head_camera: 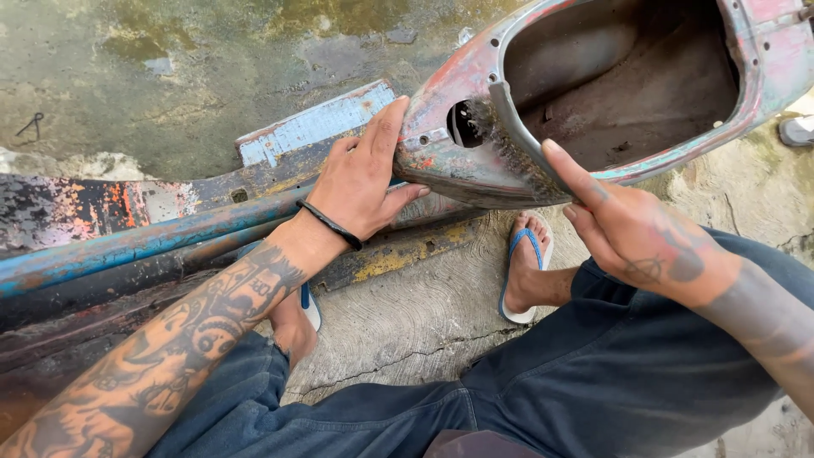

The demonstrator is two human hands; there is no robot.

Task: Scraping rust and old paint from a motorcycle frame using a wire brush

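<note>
Hands point(360, 182) on rusty shell point(475, 161), pipe point(127, 246) beside

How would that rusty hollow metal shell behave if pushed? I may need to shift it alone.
The metal shell looks stiff, since its rim holds shape under the left hand. Its curved underside may rock. The flaking rusty surface seems grippy rather than slippery.

— That scooter body shell point(627, 93), what is it made of?
— Metal, matt, with red and pale blue paint flaking, rust inside.
— And the blue pipe point(144, 242)?
— Painted metal, scuffed and chipped.
— The floor point(424, 314)?
— Rough concrete, cracked. The flip-flop point(521, 280) looks like smooth rubber.
</note>
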